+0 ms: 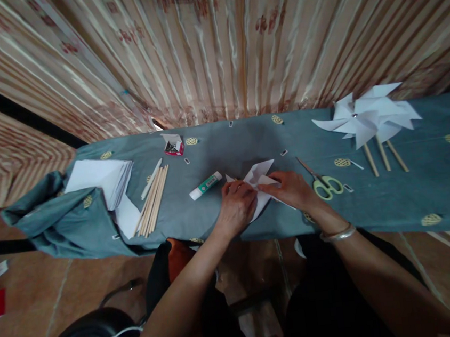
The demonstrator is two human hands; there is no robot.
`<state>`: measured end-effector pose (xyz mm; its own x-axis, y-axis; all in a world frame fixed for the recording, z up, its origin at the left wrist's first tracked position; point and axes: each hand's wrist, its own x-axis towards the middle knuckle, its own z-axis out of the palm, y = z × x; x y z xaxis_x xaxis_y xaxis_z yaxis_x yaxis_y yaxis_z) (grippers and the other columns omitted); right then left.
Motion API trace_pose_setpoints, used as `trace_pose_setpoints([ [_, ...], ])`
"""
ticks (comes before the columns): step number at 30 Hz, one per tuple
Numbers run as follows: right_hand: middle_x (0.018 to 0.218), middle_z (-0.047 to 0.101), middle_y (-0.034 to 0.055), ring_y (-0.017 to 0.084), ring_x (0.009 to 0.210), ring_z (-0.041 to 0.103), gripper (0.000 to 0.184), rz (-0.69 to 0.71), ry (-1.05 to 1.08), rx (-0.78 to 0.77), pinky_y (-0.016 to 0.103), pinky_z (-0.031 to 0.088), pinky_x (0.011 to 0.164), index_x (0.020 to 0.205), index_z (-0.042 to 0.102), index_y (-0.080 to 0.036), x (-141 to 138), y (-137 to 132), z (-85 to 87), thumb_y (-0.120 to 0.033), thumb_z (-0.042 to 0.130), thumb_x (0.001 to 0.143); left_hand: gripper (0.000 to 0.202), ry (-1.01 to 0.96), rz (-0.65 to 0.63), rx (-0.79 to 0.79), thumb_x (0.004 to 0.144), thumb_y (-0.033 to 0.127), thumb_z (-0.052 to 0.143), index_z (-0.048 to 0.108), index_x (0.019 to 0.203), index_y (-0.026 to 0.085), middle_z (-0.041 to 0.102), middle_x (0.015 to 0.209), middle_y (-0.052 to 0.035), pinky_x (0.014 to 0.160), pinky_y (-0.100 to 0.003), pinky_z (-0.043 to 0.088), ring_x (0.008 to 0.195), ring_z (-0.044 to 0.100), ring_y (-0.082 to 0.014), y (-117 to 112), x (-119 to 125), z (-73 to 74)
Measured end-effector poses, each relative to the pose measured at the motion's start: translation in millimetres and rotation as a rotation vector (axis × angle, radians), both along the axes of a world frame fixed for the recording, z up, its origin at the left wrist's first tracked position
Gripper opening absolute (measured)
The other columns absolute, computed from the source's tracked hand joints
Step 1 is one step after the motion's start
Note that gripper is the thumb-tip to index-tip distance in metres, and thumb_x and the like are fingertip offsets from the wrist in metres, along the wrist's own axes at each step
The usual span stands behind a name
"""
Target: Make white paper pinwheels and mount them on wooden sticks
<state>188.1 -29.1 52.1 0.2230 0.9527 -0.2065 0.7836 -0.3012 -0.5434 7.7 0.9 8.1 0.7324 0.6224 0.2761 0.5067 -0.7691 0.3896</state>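
Between my two hands lies a white paper pinwheel [258, 172], its blades partly folded toward the middle. My left hand [237, 203] presses on its left side with curled fingers. From the right, my right hand [289, 187] pinches a paper flap near the centre; a silver bangle circles that wrist. My fingers hide part of the folds. Just left of the paper rests a green and white glue stick [206, 185]. Scissors with light green handles [323, 185] lie beyond my right hand, blades pointing up and left.
Several wooden sticks [153, 203] and a white pen [152, 179] lie left, beside stacked white paper [97, 176]. A small red box [173, 144] of metal pins stands open behind them. Finished pinwheels on sticks [376, 115] lie at right. A pleated curtain [212, 46] hangs behind the cloth-covered table [393, 199].
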Motion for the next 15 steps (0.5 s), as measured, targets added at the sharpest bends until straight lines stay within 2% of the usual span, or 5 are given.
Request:
trace_pose_setpoints([
  [5,0.09,0.078,0.0062,0.026,0.087,0.073,0.026,-0.019,0.015,-0.014,0.032,0.052,0.072,0.093,0.076,-0.019,-2.6,1.3,1.3,-0.04,0.071,0.079,0.024,-0.047,0.009,-0.033,0.096,0.025,0.052,0.072,0.107,0.02,0.069,0.115,-0.0074,0.102,-0.046,0.036,0.117,0.052,-0.0253,-1.1,0.0,-3.1],
  [9,0.081,0.077,0.0042,0.024,0.075,0.073,0.029,-0.048,0.071,-0.072,0.031,0.053,0.066,0.097,0.075,-0.018,-2.7,-0.1,0.5,-0.04,0.071,0.079,0.024,-0.069,0.004,-0.048,0.096,0.025,0.052,0.072,0.107,0.019,0.07,0.114,-0.0074,0.103,-0.046,0.036,0.117,0.052,-0.0249,-0.8,-0.1,-3.5],
  [11,0.079,0.076,0.0037,0.023,0.073,0.073,0.028,-0.069,0.075,-0.083,0.03,0.052,0.066,0.094,0.075,-0.019,0.3,-0.7,0.3,-0.041,0.07,0.078,0.024,-0.062,0.003,-0.05,0.096,0.024,0.051,0.072,0.106,0.019,0.07,0.112,-0.0073,0.103,-0.046,0.036,0.116,0.052,-0.0249,-0.3,0.0,-2.7],
  [15,0.081,0.075,0.0057,0.025,0.082,0.071,0.03,-0.145,0.015,0.006,0.034,0.052,0.071,0.083,0.075,-0.021,16.0,3.5,-3.7,-0.05,0.072,0.075,0.023,-0.023,-0.006,-0.031,0.096,0.024,0.051,0.072,0.104,0.018,0.069,0.109,-0.008,0.102,-0.047,0.036,0.114,0.052,-0.0256,0.0,0.7,-0.7],
])
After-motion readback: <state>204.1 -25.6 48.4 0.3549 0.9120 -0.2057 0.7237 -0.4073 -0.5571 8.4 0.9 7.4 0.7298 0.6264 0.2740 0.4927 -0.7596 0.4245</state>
